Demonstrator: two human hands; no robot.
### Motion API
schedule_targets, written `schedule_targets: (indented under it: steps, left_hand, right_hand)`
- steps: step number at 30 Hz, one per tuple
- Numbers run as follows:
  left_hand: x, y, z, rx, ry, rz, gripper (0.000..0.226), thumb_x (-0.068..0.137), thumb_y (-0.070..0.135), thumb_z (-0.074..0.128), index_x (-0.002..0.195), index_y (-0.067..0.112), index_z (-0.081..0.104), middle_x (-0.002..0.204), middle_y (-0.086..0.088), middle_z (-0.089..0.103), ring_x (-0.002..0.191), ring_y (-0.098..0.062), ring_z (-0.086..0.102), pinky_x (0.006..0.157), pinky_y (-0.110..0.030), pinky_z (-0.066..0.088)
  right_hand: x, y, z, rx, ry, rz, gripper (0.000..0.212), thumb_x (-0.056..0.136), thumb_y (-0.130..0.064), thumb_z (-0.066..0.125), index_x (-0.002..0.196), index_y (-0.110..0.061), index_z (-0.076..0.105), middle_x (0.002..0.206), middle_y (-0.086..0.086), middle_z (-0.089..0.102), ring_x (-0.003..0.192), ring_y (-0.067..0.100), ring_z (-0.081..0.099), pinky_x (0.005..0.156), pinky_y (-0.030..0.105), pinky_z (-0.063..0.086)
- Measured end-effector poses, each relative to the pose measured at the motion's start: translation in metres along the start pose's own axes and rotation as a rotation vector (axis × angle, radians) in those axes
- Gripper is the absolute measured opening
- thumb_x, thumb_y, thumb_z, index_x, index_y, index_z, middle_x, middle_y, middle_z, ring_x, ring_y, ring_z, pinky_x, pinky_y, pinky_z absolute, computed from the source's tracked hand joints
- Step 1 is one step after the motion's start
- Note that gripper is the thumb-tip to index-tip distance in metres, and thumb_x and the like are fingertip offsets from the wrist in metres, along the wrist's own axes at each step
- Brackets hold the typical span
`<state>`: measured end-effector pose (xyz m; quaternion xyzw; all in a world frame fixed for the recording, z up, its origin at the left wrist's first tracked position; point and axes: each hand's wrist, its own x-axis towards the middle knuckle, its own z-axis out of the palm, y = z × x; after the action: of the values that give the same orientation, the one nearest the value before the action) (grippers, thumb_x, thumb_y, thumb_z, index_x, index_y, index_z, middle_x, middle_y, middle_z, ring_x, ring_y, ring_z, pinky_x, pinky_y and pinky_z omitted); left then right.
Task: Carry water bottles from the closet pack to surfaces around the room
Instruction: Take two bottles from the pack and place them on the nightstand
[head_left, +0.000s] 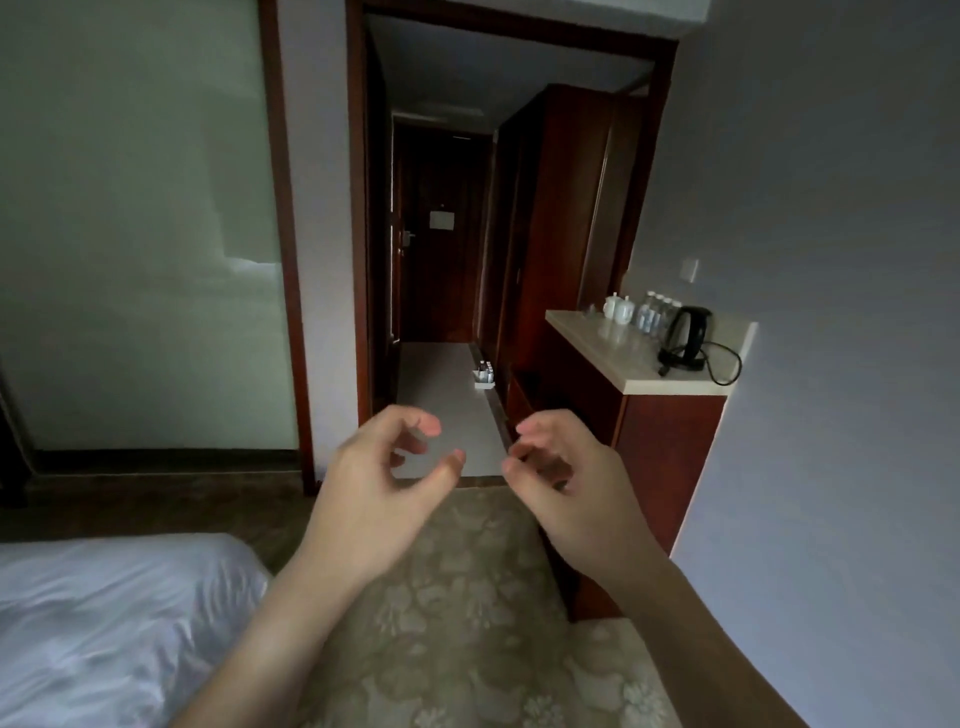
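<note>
Far left you've got the bed corner, white sheet, nothing on it. Your left hand is up in front of you, fingers loosely curled w/ thumb and index apart, holding nothing. Past it, through the doorway, a small pack sits on the hallway floor beside the dark wood closet; a few bottle tops show, too small to count. That looks like your source, though you can't confirm it from here. Your right hand is near the left one but not touching it, fingers curled loose, also empty. Right of that, the counter already carries about 4 water bottles in a row btw 2 white cups and a black kettle.

Handling, as a guess: full bottles are fairly heavy for their size, thin plastic that gives if squeezed, maybe slick. Grip each round the mid-body, or by the neck under the cap to carry 2 per hand.
</note>
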<state>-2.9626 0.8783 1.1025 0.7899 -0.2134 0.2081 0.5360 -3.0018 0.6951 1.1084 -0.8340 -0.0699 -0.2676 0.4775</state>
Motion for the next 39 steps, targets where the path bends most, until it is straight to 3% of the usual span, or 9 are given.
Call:
schedule_targets:
  steps: [4,15,22,29,34,39]
  left_hand:
    - [0.085,-0.052,0.027,0.012,-0.027,-0.018,0.021,0.077,0.042,0.069,0.096,0.037,0.061,0.094,0.012,0.066,0.091,0.003,0.059,0.075,-0.015,0.045]
    - [0.336,-0.216,0.144,0.059,-0.04,-0.021,0.022,0.075,0.044,0.066,0.096,0.037,0.062,0.097,0.017,0.065,0.095,-0.001,0.061,0.08,-0.02,0.048]
    - [0.511,-0.301,0.173,0.076,0.042,-0.036,0.02,0.077,0.041,0.067,0.096,0.034,0.064,0.097,0.015,0.067,0.096,-0.004,0.064,0.08,-0.022,0.051]
    - [0.67,-0.433,0.21,0.036,0.088,-0.039,0.013,0.081,0.03,0.071,0.092,0.032,0.065,0.094,0.013,0.068,0.091,-0.002,0.064,0.079,-0.023,0.053]
    - [0.809,-0.526,0.252,-0.065,-0.01,-0.043,0.018,0.08,0.023,0.077,0.092,0.03,0.065,0.093,0.008,0.069,0.091,-0.009,0.065,0.084,-0.034,0.054]
    - [0.945,-0.59,0.308,-0.087,-0.099,-0.007,0.018,0.08,0.026,0.074,0.094,0.03,0.063,0.096,0.01,0.067,0.093,-0.01,0.064,0.084,-0.033,0.054]
  right_hand:
    - [0.084,0.05,0.021,-0.014,0.039,0.016,0.022,0.083,-0.021,0.072,0.102,-0.026,0.061,0.091,-0.01,0.069,0.077,0.005,0.064,0.067,0.013,0.048]
    - [0.352,0.244,0.089,0.072,0.026,-0.022,0.022,0.083,-0.023,0.072,0.102,-0.027,0.06,0.09,-0.009,0.068,0.082,0.008,0.066,0.072,0.023,0.053]
    - [0.547,0.317,0.136,0.126,-0.042,-0.056,0.026,0.083,-0.021,0.074,0.101,-0.031,0.058,0.09,-0.009,0.068,0.082,0.007,0.064,0.072,0.017,0.048]
    - [0.712,0.415,0.212,0.099,-0.046,-0.048,0.025,0.083,-0.02,0.074,0.101,-0.028,0.06,0.09,-0.008,0.069,0.083,0.008,0.065,0.071,0.017,0.049]
    - [0.843,0.484,0.257,0.053,-0.006,0.032,0.021,0.082,-0.02,0.073,0.099,-0.025,0.061,0.092,-0.008,0.068,0.082,0.009,0.065,0.071,0.021,0.052]
    - [0.965,0.543,0.264,0.017,0.053,0.102,0.022,0.082,-0.021,0.073,0.1,-0.027,0.061,0.091,-0.006,0.068,0.082,0.007,0.064,0.072,0.022,0.053]
